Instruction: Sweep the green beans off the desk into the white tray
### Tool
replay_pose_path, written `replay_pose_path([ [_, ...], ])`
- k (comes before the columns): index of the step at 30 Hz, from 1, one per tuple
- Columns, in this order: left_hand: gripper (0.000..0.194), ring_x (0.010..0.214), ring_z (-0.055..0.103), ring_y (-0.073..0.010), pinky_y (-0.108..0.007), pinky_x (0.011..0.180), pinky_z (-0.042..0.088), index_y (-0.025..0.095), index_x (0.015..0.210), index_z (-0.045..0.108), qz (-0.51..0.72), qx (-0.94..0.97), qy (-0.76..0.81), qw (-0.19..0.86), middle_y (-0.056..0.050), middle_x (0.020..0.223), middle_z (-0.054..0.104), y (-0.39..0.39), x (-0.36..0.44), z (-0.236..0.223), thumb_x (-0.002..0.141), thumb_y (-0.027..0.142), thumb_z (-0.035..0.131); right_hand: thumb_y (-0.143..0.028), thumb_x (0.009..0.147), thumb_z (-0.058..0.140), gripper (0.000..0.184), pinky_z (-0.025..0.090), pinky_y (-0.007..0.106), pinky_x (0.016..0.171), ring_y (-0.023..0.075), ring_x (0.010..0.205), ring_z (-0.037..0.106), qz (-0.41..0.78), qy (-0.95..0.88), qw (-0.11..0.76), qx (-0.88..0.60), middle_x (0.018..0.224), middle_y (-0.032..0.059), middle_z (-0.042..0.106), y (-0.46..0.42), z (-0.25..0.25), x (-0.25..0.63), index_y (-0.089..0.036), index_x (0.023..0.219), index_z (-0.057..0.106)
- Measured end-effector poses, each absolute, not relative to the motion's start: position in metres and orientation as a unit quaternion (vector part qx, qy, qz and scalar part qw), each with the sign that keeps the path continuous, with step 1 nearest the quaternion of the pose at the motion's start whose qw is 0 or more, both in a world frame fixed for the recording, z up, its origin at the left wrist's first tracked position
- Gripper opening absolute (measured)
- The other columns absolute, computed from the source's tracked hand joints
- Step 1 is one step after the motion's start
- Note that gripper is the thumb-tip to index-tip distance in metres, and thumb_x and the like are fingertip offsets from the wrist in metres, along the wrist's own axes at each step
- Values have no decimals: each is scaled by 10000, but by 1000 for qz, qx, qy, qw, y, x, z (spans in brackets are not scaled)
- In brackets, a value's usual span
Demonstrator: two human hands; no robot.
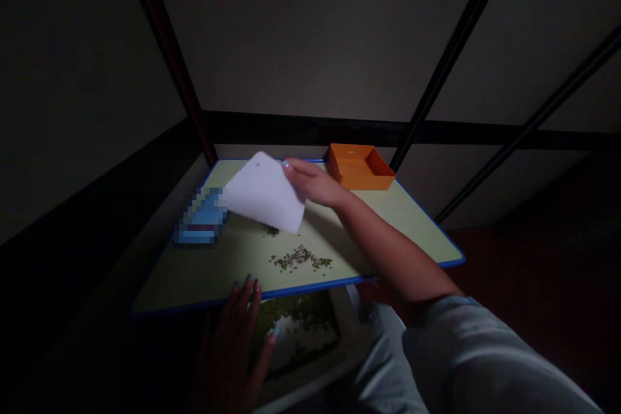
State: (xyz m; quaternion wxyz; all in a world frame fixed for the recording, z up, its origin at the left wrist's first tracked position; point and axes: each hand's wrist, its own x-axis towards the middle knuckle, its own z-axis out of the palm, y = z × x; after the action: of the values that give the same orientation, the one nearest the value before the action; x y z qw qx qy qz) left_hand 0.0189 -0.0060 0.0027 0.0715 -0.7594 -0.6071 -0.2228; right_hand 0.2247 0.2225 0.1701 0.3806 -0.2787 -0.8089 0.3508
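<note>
My right hand (315, 182) pinches a white sheet (264, 191) with rounded corners and a small dark spot near its top corner. The sheet is tilted above the pale green table (388, 220) with a blue rim. Beneath and in front of it lie scattered small green and brown bits (299, 259), too small to name. My left hand (237, 330) is in shadow by the table's front edge, its fingers stretched and the thumb apart, holding nothing. Close to that thumb, below the table edge, is a white tray (310, 378) with more of the green bits in it.
An orange box (361, 168) with an open top stands at the table's back right. At the left side lies a blurred-out blue item (201, 220). A dark-framed wall (310, 45) rises directly behind the table. My knee in light blue fabric (388, 362) is beside the tray.
</note>
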Motion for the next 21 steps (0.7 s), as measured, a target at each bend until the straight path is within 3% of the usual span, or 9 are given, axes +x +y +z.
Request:
replay_pose_path([
  [3, 703, 1469, 418, -265, -528, 1102, 441, 372, 1537, 145, -234, -760, -602, 73, -52, 1591, 447, -5, 20, 4, 897, 383, 435, -724, 850, 562, 521, 364, 230, 570, 101, 638, 451, 346, -752, 437, -352, 694, -38, 489, 194, 176, 289, -218, 735, 515],
  [8, 689, 1480, 397, -288, -583, 1138, 392, 383, 1535, 147, -243, -751, -612, 33, -44, 1591, 448, -5, 24, 3, 904, 416, 420, -678, 725, 708, 490, 282, 252, 499, 94, 557, 406, 330, -688, 387, -517, 623, -24, 522, 155, 153, 361, -199, 688, 611],
  [21, 698, 1498, 360, -294, -574, 1161, 361, 387, 1538, 128, -231, -745, -625, 19, -39, 1610, 419, -3, 29, 8, 904, 428, 415, -695, 701, 719, 519, 250, 251, 482, 80, 505, 320, 386, -652, 368, -539, 549, -50, 459, 155, 92, 379, -188, 645, 621],
])
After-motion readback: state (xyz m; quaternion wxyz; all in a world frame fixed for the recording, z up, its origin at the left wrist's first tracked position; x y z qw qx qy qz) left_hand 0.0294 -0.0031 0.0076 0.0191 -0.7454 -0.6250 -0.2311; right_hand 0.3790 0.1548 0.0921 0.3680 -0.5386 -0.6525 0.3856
